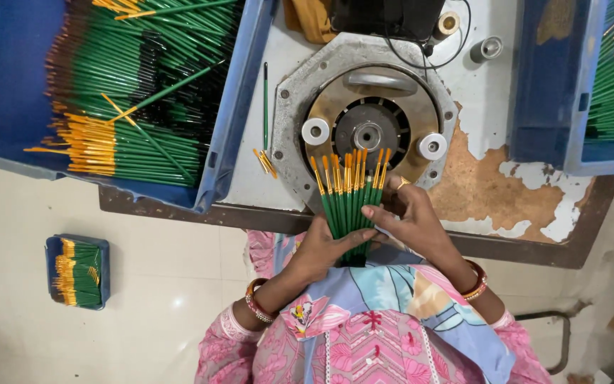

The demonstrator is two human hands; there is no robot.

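Looking down from the head cam, only view I have. Landmark: round machine bolted into the table.

Both hands sit at the near edge of the machine, holding a fan of brushes, green handles, orange tips pointing up toward the machine's hub. Left hand is closed around the handle ends from below, wrist with bangles. Right hand lies across the handles from the right side, fingers pressed flat on them, ring showing, thumb hidden. So both clamp the bundle; neither is spread free.

Left of the machine: big blue crate full of the same brushes, a few loose ones on the table between crate and machine. Right of the machine: second blue crate, partly out of frame. Two white rollers flank the hub. Small blue tray of brushes on the floor, well left and below.

Step, my guess: squaring up and fanning the bundle just short of the machine. Next move likely needs tips kept level and a firm grip while feeding toward the hub, fingers staying clear of the rollers.
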